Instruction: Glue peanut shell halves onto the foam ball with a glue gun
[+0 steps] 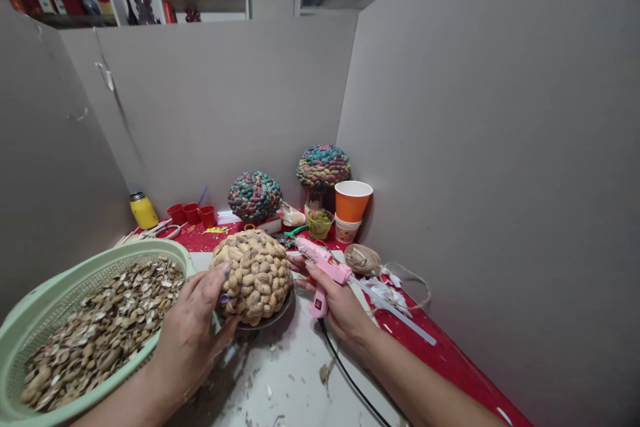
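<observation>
A ball covered in tan peanut shells (257,273) rests on a dark round dish (273,322) in the middle of the work surface. My left hand (193,320) grips its left side, fingers above and thumb low, near a small purple spot. Closed around the handle of a pink hot glue gun (324,261) is my right hand (345,310). A clear glue stick (400,312) sticks out of the gun's back, and its nozzle points left, just beyond the ball's upper right. Fingertips of the right hand reach close to the ball's right side; whether they touch it I cannot tell.
Left of the ball stands a green basket (173,248) full of shell pieces. Behind are two multicoloured shell-covered domes (255,195), red cups (191,213), a yellow bottle (144,211) and an orange paper cup (353,203). Twine (363,259) lies right; a black cord (345,370) trails forward. Grey partitions (475,147) enclose the table.
</observation>
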Demonstrator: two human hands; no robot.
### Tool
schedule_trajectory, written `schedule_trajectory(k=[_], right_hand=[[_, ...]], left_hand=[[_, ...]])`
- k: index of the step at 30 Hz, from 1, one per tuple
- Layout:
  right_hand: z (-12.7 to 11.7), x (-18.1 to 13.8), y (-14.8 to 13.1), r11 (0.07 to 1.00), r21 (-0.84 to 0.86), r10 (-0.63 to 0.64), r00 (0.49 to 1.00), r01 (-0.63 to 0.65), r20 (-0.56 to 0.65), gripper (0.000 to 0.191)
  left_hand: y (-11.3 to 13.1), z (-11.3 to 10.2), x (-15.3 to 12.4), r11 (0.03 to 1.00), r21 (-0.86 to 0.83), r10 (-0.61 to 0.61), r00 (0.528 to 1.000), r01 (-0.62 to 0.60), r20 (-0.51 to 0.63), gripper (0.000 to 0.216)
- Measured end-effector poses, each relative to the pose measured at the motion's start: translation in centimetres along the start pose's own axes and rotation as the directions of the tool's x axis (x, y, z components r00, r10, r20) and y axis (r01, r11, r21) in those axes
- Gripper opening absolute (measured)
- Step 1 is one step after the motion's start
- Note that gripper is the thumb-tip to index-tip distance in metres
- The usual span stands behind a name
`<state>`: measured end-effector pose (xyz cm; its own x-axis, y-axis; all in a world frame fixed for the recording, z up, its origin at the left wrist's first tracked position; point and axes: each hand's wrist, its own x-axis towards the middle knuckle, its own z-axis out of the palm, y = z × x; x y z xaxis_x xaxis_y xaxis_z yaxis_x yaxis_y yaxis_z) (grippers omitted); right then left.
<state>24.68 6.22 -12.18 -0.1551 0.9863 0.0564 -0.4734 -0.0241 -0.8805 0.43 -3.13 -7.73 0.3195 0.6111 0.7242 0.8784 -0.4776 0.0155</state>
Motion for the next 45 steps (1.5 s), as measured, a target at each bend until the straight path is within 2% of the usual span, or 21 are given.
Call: schedule_trajectory(k=[4,6,8,10,12,14,15,17,21,26,32,35,37,45], right_hand=[[0.0,0.1,-0.2,1.000,0.023,0.008,1.000,-0.008,-0.007,0.052],[0.0,0.1,-0.3,0.999,0.030,0.011,1.000,-0.011,-0.015,0.054],[0.0,0.1,-0.3,0.999,0.038,0.008,1.000,-0.007,-0.031,0.055],[0.1,0.1,-0.3,0.999,0.046,0.005,0.999,-0.003,-0.047,0.056],[0.0,0.1,-0.2,0.999,0.046,0.014,0.998,-0.012,-0.057,0.055],[-0.1,0.1,-0.2,0.999,0.044,0.024,0.998,-0.021,-0.058,0.055],[-0.1,0.2,-0.1,0.999,0.045,0.026,0.998,-0.023,-0.055,0.055],[-0.3,0.4,-0.1,0.998,0.052,0.025,0.999,-0.022,-0.046,0.056],[-0.9,0.9,0.0,0.997,0.076,0.023,0.999,-0.020,-0.036,0.054],[-1.4,1.4,0.4,0.993,0.118,-0.007,1.000,0.009,-0.021,0.048],[-1.6,1.8,0.6,0.991,0.136,0.003,1.000,-0.003,-0.002,0.046],[-1.5,1.8,0.5,0.990,0.142,0.001,1.000,0.000,-0.002,0.047],[-1.4,1.7,0.3,0.990,0.141,0.002,1.000,-0.002,0.000,0.049],[-0.6,1.4,-0.6,0.983,0.181,0.028,0.999,-0.024,-0.019,0.056]], left_hand=[[0.0,-0.7,-0.1,0.998,-0.053,-0.021,0.999,0.018,-0.049,0.077],[0.1,-1.1,-0.2,0.982,-0.162,-0.111,0.990,0.097,-0.082,0.077],[0.4,-1.5,-0.2,0.916,-0.332,-0.270,0.958,0.224,-0.098,0.079],[0.8,-2.2,0.2,0.775,-0.512,-0.467,0.881,0.371,-0.070,0.082],[1.2,-2.9,0.9,0.573,-0.670,-0.629,0.778,0.473,0.011,0.084],[1.5,-3.6,1.9,0.351,-0.807,-0.706,0.700,0.474,0.104,0.084],[1.6,-3.8,2.3,0.245,-0.860,-0.719,0.679,0.448,0.149,0.083],[1.8,-4.1,3.1,0.056,-0.922,-0.722,0.654,0.383,0.228,0.081],[2.3,-3.9,4.2,-0.253,-0.917,-0.673,0.625,0.308,0.395,0.071],[2.9,-3.2,5.2,-0.542,-0.802,-0.534,0.635,0.249,0.558,0.056],[3.1,-1.9,5.7,-0.704,-0.689,-0.374,0.737,0.170,0.564,0.050],[3.0,-1.2,6.0,-0.763,-0.629,-0.316,0.762,0.151,0.566,0.042],[3.0,-0.9,6.3,-0.788,-0.602,-0.315,0.753,0.132,0.578,0.036],[2.9,-1.1,7.1,-0.797,-0.590,-0.375,0.655,0.133,0.655,0.023]])
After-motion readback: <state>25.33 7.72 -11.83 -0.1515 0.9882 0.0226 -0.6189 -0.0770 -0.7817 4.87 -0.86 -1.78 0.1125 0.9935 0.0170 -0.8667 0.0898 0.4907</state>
